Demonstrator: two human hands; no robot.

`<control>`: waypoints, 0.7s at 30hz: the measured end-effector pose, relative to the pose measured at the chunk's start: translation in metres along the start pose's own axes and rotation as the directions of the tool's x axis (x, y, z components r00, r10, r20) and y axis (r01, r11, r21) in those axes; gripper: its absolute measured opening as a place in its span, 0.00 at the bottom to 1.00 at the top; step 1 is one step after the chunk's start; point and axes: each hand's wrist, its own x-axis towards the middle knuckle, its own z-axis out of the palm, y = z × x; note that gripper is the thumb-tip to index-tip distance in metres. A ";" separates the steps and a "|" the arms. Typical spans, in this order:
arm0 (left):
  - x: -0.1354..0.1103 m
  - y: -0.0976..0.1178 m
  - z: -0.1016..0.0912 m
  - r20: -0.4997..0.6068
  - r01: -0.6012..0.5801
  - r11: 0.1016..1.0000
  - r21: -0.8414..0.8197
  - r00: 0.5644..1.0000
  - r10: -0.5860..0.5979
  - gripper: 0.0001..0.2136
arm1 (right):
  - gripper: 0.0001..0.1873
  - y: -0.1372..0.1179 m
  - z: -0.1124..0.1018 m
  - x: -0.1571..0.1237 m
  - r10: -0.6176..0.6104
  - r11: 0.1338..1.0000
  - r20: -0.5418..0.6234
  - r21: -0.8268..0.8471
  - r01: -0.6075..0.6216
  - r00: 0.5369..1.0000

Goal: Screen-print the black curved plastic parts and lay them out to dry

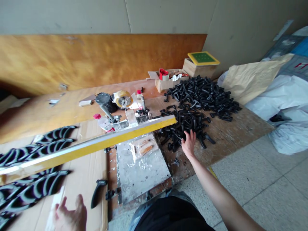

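Observation:
My right hand [189,144] reaches out with fingers spread, its fingertips at the near edge of a large heap of black plastic handles [192,109]. My left hand [71,213] hangs open low over the brown cardboard sheet [81,179], holding nothing. Nearest to it lies a single black handle [98,192]. Rows of black pieces with pale printed stripes [36,189] cover the cardboard further left. A long yellow bar [96,142] crosses the view above that cardboard, blurred and tilted, hiding part of the rows.
A plastic-covered board [141,170] lies between my hands. Bottles [103,123], a tape roll [122,98] and a clamp stand [104,102] stand on the wooden bench [60,109]. Behind are a cardboard box [166,84] and a wooden box [199,68]. A paper sack [252,77] and white bags [288,109] sit right, above the tiled floor [264,173].

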 end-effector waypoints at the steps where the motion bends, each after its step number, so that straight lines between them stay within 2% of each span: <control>1: -0.002 0.006 -0.002 -0.018 0.038 0.999 -0.004 0.999 -0.038 0.35 | 0.24 0.001 -0.008 0.009 -0.096 0.995 0.058 -0.020 0.097 0.994; 3: -0.005 0.017 -0.003 -0.023 0.085 0.996 -0.016 0.996 -0.085 0.34 | 0.26 0.002 -0.019 0.031 -0.261 0.961 0.228 -0.032 0.275 0.938; 5: -0.008 0.025 -0.001 0.010 0.081 0.996 -0.033 0.997 -0.080 0.34 | 0.26 0.001 -0.024 0.052 -0.363 0.915 0.375 -0.032 0.403 0.853; 7: -0.010 0.029 0.005 0.024 0.065 0.996 -0.054 0.998 -0.064 0.33 | 0.25 -0.002 -0.026 0.068 -0.422 0.872 0.458 -0.030 0.488 0.782; 9: -0.011 0.030 0.012 0.026 0.047 0.997 -0.067 0.999 -0.045 0.31 | 0.23 -0.005 -0.028 0.077 -0.455 0.843 0.495 -0.029 0.537 0.740; 10: -0.011 0.030 0.015 0.023 0.038 0.997 -0.074 0.999 -0.036 0.30 | 0.21 -0.007 -0.030 0.078 -0.454 0.841 0.494 -0.038 0.540 0.742; 11: -0.011 0.029 0.017 0.021 0.028 0.996 -0.082 0.999 -0.026 0.29 | 0.19 -0.010 -0.032 0.078 -0.437 0.851 0.474 -0.056 0.521 0.764; 14: -0.009 0.029 0.017 -0.001 -0.007 0.993 -0.120 1.000 0.007 0.27 | 0.14 -0.030 -0.038 0.067 -0.350 0.907 0.325 -0.116 0.404 0.879; 15: -0.008 0.030 0.016 -0.009 -0.021 0.991 -0.136 1.000 0.020 0.25 | 0.14 -0.041 -0.039 0.061 -0.344 0.915 0.280 -0.116 0.387 0.896; 17: -0.005 0.035 0.013 -0.020 -0.058 0.983 -0.175 0.998 0.056 0.23 | 0.13 -0.071 -0.037 0.045 -0.410 0.895 0.261 -0.069 0.440 0.874; 21: 0.001 0.054 0.009 -0.046 -0.146 0.952 -0.267 0.989 0.139 0.21 | 0.10 -0.146 -0.017 0.002 -0.596 0.791 0.369 0.113 0.602 0.714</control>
